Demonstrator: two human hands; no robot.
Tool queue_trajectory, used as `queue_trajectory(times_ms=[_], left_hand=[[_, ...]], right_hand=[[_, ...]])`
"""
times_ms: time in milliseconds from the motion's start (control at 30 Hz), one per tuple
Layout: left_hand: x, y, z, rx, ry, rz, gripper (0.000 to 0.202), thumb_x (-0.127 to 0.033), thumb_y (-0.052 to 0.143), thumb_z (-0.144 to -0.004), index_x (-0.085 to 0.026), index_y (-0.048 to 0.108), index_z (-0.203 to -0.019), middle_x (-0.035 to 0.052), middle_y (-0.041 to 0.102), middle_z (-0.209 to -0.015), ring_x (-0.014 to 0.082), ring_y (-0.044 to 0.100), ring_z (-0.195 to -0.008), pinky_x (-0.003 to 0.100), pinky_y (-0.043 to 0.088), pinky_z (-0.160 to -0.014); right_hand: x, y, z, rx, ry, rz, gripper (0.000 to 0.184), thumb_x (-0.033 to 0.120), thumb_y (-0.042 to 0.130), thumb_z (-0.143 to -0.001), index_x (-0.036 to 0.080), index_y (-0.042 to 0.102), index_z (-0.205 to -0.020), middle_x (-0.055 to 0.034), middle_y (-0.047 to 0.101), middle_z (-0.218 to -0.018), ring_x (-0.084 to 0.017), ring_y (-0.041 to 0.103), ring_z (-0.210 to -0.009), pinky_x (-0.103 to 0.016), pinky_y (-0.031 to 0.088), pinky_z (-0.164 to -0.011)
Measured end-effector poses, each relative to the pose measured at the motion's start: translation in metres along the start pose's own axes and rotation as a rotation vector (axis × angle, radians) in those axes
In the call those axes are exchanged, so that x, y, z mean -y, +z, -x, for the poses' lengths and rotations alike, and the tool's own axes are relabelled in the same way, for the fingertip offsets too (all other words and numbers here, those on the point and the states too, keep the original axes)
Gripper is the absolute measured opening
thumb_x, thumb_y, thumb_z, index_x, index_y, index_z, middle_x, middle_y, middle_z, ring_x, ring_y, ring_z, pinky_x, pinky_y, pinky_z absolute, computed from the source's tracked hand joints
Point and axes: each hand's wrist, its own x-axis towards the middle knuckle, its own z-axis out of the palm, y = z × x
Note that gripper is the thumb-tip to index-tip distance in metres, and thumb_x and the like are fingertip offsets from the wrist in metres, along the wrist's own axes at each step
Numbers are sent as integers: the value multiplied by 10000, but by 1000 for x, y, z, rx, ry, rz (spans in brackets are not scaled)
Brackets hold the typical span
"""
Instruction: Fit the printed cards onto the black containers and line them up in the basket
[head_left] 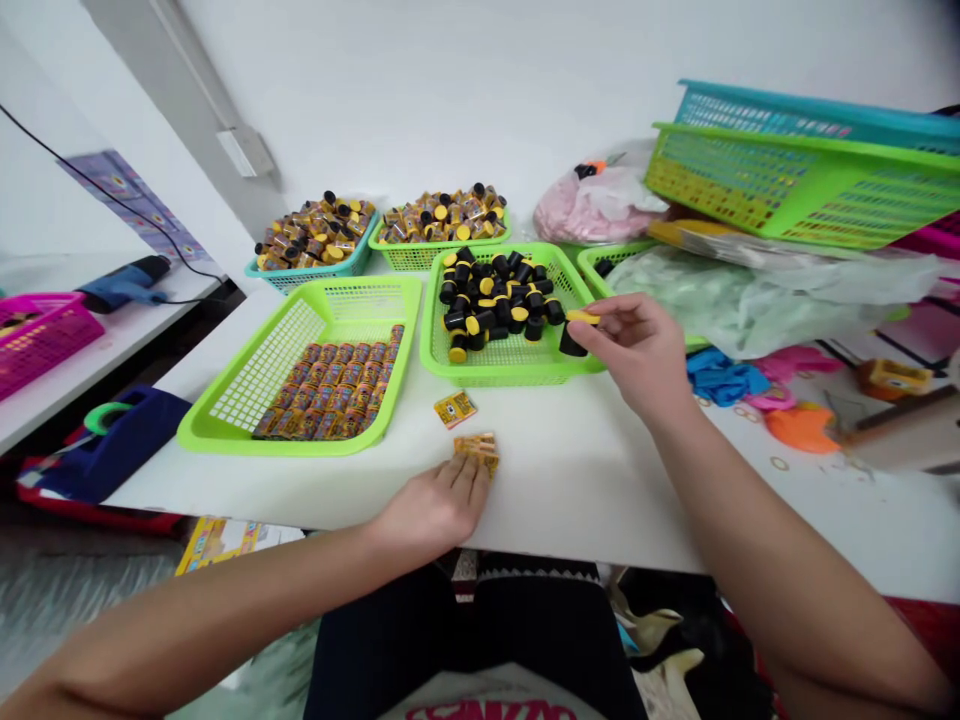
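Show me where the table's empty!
White tabletop shows between the left hand and right forearm, and in front of the lime-green plastic basket of patterned cylinders. The far right is crowded with translucent plastic bags.

Pink capital letters (491, 712) cross the front of a pale grey shirt (502, 682) at the bottom edge, where we make out what appear to be an N and a Z; the frame cuts off the rest. Print on a yellow label (454, 408) lying on the white surface (570, 500), and on the yellow labels (480, 445) at the left hand (439, 503), is too small for us to read. We find the same with the wrapped cylinders (330, 390) in a green basket (247, 395), the yellow-and-white sheet (225, 540) below and the purple sheet (139, 200) at left.
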Motion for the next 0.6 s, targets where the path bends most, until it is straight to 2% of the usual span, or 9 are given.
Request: queue_trajectory(times_ms=[67, 167, 200, 267, 367, 433, 500, 600], left_hand=[[6, -8, 0, 68, -77, 203, 337, -30, 420, -937, -81, 630, -1196, 173, 708, -1209, 237, 698, -1097, 331, 574, -904], [16, -21, -3, 120, -287, 560, 361, -83, 449, -950, -185, 629, -1247, 83, 747, -1134, 196, 727, -982, 287, 579, -846], [20, -26, -6, 90, -351, 653, 372, -101, 461, -953, -208, 624, -1270, 65, 755, -1105, 186, 732, -947, 280, 577, -837], [28, -38, -15, -51, -437, 800, 338, -129, 509, -936, -210, 661, -1226, 59, 763, -1047, 174, 732, -887, 266, 578, -804], [39, -48, -39, -254, -474, 1039, 128, -143, 675, -806, -173, 745, -909, 51, 753, -906, 154, 712, -787, 214, 568, -675], [44, -42, -57, -266, -519, 1251, 64, -196, 761, -738, -161, 727, -781, 33, 735, -781, 134, 687, -659, 198, 547, -572], [46, -26, -71, -247, -605, 1433, 197, -330, 794, -733, -152, 715, -763, 22, 717, -692, 125, 662, -560, 214, 554, -529], [48, 2, -78, -248, -660, 1574, 363, -512, 715, -794, -150, 717, -825, 36, 724, -709, 155, 704, -628, 260, 607, -579]], right_hand=[[0, 0, 0, 19, -7, -8, 291, 367, 857, -676, 247, 638, -825, 8, 640, -743, -129, 585, -651, -284, 514, -580], [1, 0, 1, 29, -21, 14, 281, 347, 855, -685, 243, 644, -839, -5, 663, -819, -132, 615, -719, -273, 526, -609], [1, 1, 1, 24, -21, 18, 275, 345, 850, -692, 244, 646, -846, -4, 663, -825, -127, 608, -705, -265, 521, -591], [2, 1, 3, 19, -1, -22, 273, 360, 834, -711, 253, 649, -881, 1, 666, -843, -114, 585, -656, -251, 505, -543], [6, 3, 7, 75, 81, -158, 352, 390, 810, -732, 290, 655, -1032, -3, 681, -1005, -120, 621, -711, -269, 553, -596], [10, 4, 11, 131, 142, -203, 429, 393, 808, -732, 310, 656, -1124, -9, 670, -1117, -136, 651, -809, -301, 589, -697], [12, 5, 14, 171, 189, -196, 433, 397, 814, -724, 299, 681, -1124, -18, 671, -1162, -143, 659, -855, -317, 596, -757], [14, 7, 17, 244, 260, -207, 369, 425, 828, -705, 258, 728, -1020, -20, 718, -977, -138, 660, -762, -319, 596, -726]])
